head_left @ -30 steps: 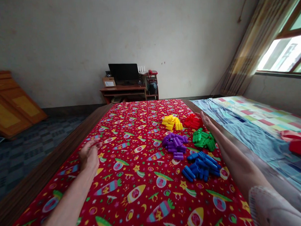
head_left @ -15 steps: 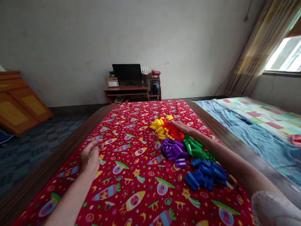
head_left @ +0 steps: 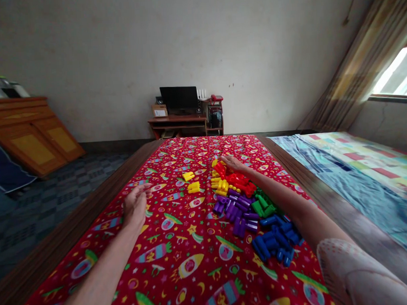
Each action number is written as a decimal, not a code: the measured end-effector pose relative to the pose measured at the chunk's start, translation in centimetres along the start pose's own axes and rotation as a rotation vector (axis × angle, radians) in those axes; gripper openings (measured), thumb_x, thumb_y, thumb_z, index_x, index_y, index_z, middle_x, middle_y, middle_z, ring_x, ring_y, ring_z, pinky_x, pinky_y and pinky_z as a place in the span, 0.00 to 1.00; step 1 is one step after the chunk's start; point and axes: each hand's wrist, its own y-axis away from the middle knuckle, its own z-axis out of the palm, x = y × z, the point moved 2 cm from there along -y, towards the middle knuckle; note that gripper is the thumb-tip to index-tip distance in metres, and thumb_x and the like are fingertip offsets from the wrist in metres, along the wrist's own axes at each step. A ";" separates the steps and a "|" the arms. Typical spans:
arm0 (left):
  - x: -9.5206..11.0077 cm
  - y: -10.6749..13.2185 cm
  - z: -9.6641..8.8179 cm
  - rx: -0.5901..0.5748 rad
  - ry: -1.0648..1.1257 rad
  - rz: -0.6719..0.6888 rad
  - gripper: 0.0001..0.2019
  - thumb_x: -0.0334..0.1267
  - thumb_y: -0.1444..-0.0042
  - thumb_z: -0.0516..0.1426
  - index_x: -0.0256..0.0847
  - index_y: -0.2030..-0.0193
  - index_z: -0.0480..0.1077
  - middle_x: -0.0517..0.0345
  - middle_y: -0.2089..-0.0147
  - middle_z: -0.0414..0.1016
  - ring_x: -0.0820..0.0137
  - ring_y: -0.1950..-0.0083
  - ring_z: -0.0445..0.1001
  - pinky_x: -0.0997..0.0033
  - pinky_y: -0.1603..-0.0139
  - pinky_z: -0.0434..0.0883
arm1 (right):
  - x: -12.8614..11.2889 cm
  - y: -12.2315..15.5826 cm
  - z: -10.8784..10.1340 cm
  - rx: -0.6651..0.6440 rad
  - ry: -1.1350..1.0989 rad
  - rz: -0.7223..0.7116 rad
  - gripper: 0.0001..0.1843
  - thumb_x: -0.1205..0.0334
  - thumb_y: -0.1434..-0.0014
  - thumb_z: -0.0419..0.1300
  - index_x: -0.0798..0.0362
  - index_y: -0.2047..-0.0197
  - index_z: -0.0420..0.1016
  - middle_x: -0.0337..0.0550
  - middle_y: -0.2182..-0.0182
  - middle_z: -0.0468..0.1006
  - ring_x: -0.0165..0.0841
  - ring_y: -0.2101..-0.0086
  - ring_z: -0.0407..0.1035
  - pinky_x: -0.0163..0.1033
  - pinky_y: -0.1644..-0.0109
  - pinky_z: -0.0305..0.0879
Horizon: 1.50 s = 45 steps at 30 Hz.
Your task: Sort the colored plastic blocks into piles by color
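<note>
My right hand [head_left: 233, 163] lies at the far end of a pile of plastic toy blocks, its fingers stretched out against the yellow blocks [head_left: 219, 184] and red blocks [head_left: 239, 182]. Nearer to me in the same pile are tube-shaped purple blocks [head_left: 237, 211], green blocks [head_left: 263, 206] and blue blocks [head_left: 276, 239]. Two loose yellow pieces, one [head_left: 188, 176] behind the other [head_left: 193, 187], lie left of the pile. My left hand [head_left: 137, 203] is held over the left side of the cloth, fingers extended, with nothing in it.
A red patterned cloth [head_left: 183, 242] covers the table, whose dark wooden edge [head_left: 291, 176] shows on both sides. To the right is a bed with a patchwork cover [head_left: 374, 160]. A desk with a monitor [head_left: 179, 99] stands at the wall, a wooden cabinet [head_left: 36, 136] at left.
Two yellow pieces now lie apart, left of the pile. The purple and blue blocks have spread toward me and left. My right hand has moved slightly, still at the far end.
</note>
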 end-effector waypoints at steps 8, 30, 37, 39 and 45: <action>0.4 0.2 0.7 -0.069 -0.023 0.085 0.17 0.41 0.53 0.51 0.40 0.57 0.72 0.50 0.54 0.77 0.59 0.53 0.77 0.56 0.46 0.73 | -9.3 3.7 3.4 -0.527 -0.399 -0.348 0.37 0.33 0.38 0.43 0.50 0.42 0.74 0.46 0.43 0.73 0.40 0.44 0.67 0.46 0.39 0.60; 5.7 4.4 15.1 -0.975 -0.450 0.446 0.25 0.47 0.37 0.41 0.39 0.43 0.70 0.54 0.37 0.70 0.65 0.33 0.63 0.66 0.31 0.56 | 0.3 12.0 -1.7 0.023 -0.122 0.148 0.37 0.33 0.38 0.41 0.48 0.45 0.76 0.46 0.49 0.78 0.48 0.44 0.67 0.56 0.38 0.57; 7.3 5.7 7.7 -0.952 -0.434 0.478 0.32 0.53 0.36 0.37 0.35 0.40 0.67 0.47 0.36 0.67 0.61 0.33 0.63 0.61 0.32 0.57 | -9.7 10.8 3.3 -0.320 -0.378 -0.146 0.45 0.26 0.42 0.38 0.51 0.45 0.76 0.44 0.49 0.78 0.43 0.45 0.68 0.51 0.36 0.58; 7.1 5.7 5.0 -0.891 -0.496 0.472 0.32 0.54 0.36 0.37 0.35 0.40 0.67 0.46 0.37 0.69 0.59 0.35 0.65 0.58 0.32 0.58 | -11.8 11.8 2.2 -0.354 -0.373 -0.216 0.42 0.29 0.39 0.38 0.51 0.43 0.74 0.43 0.46 0.76 0.42 0.43 0.66 0.50 0.37 0.58; 8.4 9.8 -1.1 -0.739 -0.650 0.756 0.26 0.46 0.34 0.41 0.38 0.36 0.63 0.47 0.34 0.64 0.60 0.32 0.60 0.54 0.31 0.56 | -8.3 19.4 -6.5 -0.078 0.011 -0.066 0.37 0.34 0.38 0.42 0.49 0.39 0.71 0.49 0.45 0.74 0.48 0.45 0.68 0.54 0.40 0.62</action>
